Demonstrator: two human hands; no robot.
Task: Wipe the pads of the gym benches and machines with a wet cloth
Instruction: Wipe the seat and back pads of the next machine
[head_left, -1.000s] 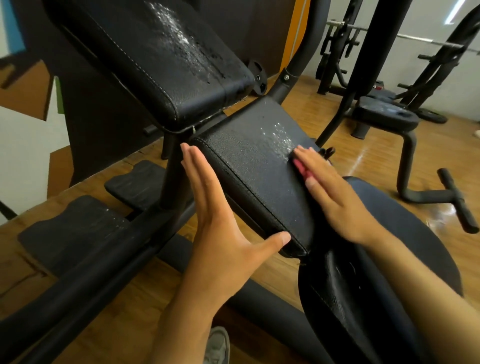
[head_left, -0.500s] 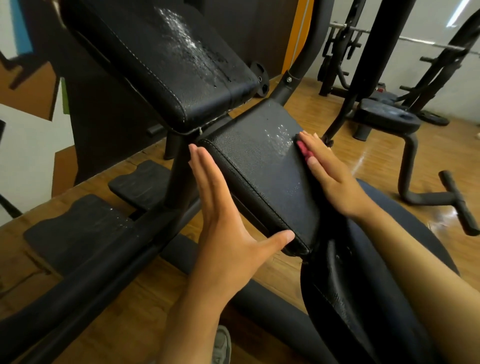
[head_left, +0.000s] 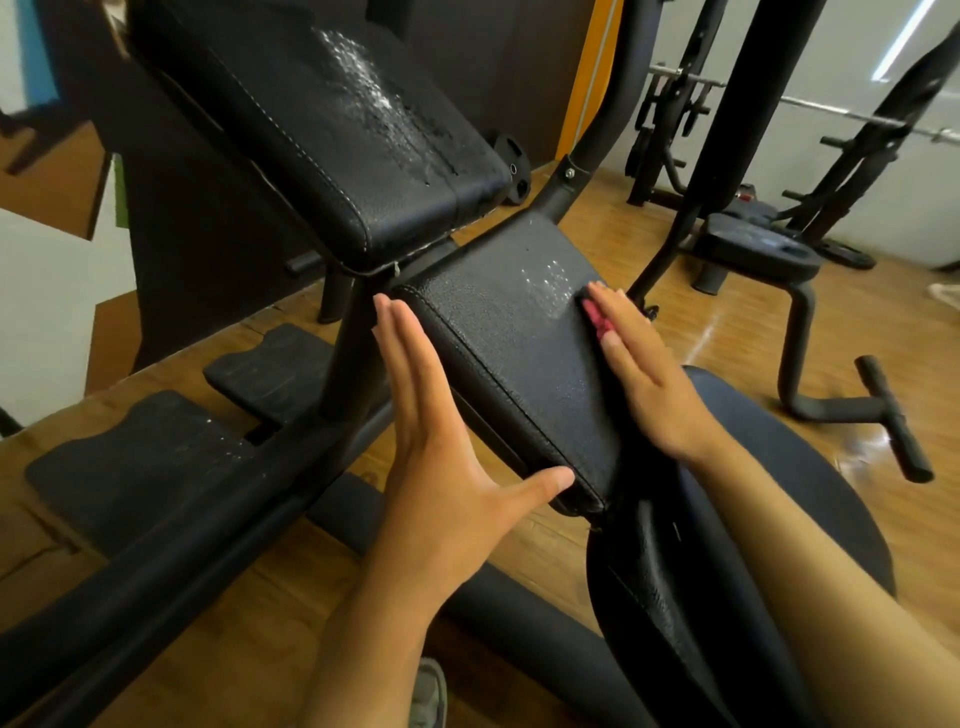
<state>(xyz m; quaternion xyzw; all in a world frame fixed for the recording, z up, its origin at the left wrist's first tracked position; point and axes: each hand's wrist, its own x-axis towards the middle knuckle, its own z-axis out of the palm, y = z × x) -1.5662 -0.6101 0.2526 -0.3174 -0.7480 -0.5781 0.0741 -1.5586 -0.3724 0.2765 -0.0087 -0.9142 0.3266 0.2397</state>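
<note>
A black seat pad (head_left: 511, 343) slopes down toward me in the middle of the view, with wet droplets near its far right side. My right hand (head_left: 644, 374) lies flat on the pad's right side and presses a pink cloth (head_left: 594, 314) against it; only a strip of the cloth shows past the fingers. My left hand (head_left: 436, 447) rests flat with straight fingers against the pad's left side, thumb across the near edge. Above it is a larger black back pad (head_left: 332, 130) with a wet streak down its face.
Black frame tubes (head_left: 171, 551) and rubber floor mats (head_left: 130, 467) lie at the left on the wooden floor. A dark round pad (head_left: 810, 499) sits under my right forearm. Another bench with a T-shaped foot (head_left: 883, 410) and barbell racks (head_left: 857, 135) stand at the right back.
My right hand slid the cloth a short way up the pad's right side between the earliest frame and the middle one. My left hand kept its place.
</note>
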